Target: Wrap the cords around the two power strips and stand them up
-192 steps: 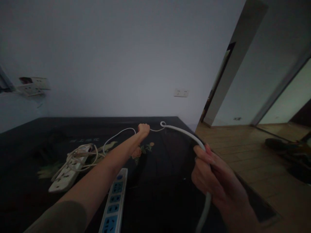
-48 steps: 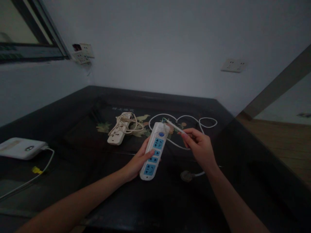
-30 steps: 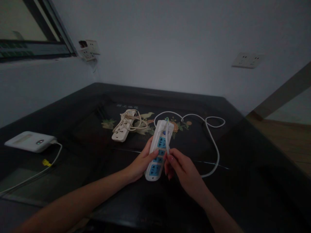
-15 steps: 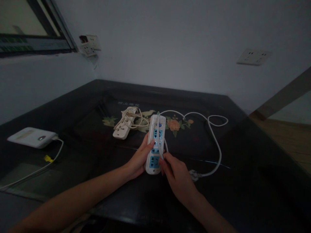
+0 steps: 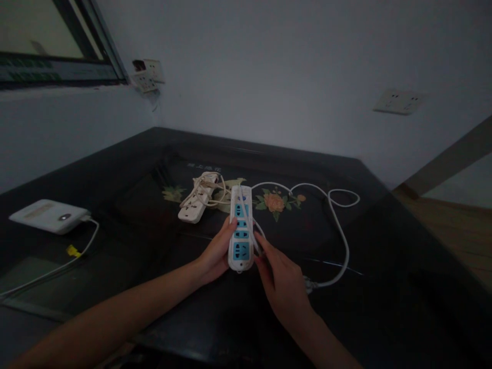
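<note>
A white power strip (image 5: 241, 238) with blue sockets is held upright over the dark table, its far end pointing away from me. My left hand (image 5: 218, 252) grips its left side, thumb on the front face. At its right edge my right hand (image 5: 280, 271) pinches the white cord (image 5: 258, 238), which crosses the strip's face on a slant and loops at its side. From the strip's far end the rest of the cord runs right across the table and curves back to a plug (image 5: 308, 284), partly hidden behind my right hand.
A second white power strip (image 5: 192, 210), its cord wound on it, lies behind my left hand. At the left, a white power bank (image 5: 49, 215) has a cable with a yellow tag (image 5: 73, 250). The dark table (image 5: 154, 302) meets the wall, which carries a socket plate (image 5: 400, 101).
The power strip has turned slightly and shifted left in view. My right hand has drawn the cord from the strip's face toward its right edge.
</note>
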`<act>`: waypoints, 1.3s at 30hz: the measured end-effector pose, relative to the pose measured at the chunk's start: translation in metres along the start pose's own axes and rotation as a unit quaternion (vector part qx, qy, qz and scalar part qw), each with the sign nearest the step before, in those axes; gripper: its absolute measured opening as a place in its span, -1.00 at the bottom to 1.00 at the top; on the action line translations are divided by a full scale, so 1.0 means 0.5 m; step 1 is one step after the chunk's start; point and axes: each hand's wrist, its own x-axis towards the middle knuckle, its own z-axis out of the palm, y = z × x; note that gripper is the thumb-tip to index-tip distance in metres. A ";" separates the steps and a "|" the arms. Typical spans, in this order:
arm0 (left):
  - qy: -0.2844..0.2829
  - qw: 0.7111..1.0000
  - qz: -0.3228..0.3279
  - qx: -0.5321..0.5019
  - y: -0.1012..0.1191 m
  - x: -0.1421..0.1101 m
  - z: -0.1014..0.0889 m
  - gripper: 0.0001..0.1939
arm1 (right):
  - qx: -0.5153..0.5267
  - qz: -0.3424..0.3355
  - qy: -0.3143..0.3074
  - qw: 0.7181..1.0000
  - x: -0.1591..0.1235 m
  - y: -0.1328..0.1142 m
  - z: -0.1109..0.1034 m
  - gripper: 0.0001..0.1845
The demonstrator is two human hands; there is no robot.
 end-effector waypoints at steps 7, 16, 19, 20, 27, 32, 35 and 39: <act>0.035 0.996 -0.082 -0.010 -0.005 0.003 0.004 -0.65 | -0.020 -0.034 -0.016 0.999 -0.002 0.005 0.002 -0.56; 0.024 0.997 -0.069 -0.039 -0.002 -0.006 0.009 -0.79 | -0.040 -0.060 -0.010 0.997 -0.005 0.008 0.013 -0.59; -0.004 0.998 -0.045 -0.032 -0.004 -0.005 0.005 -0.75 | -0.048 -0.056 -0.017 0.997 -0.005 0.010 0.013 -0.58; -0.010 0.998 -0.047 -0.033 -0.005 -0.004 0.004 -0.72 | -0.052 -0.052 -0.021 0.997 -0.005 0.010 0.013 -0.57; -0.028 0.997 -0.058 -0.038 -0.012 0.001 -0.001 -0.64 | -0.069 -0.045 -0.033 0.996 -0.005 0.013 0.011 -0.60; -0.016 0.999 -0.049 -0.014 -0.015 -0.001 -0.003 -0.68 | -0.086 -0.042 -0.041 0.995 -0.007 0.013 0.013 -0.61; -0.016 0.999 -0.042 0.010 -0.011 -0.005 0.001 -0.69 | -0.093 -0.044 -0.051 0.993 -0.007 0.012 0.015 -0.60; -0.011 0.999 -0.030 0.042 -0.011 -0.006 0.003 -0.67 | -0.091 -0.045 -0.073 0.992 -0.007 0.009 0.015 -0.58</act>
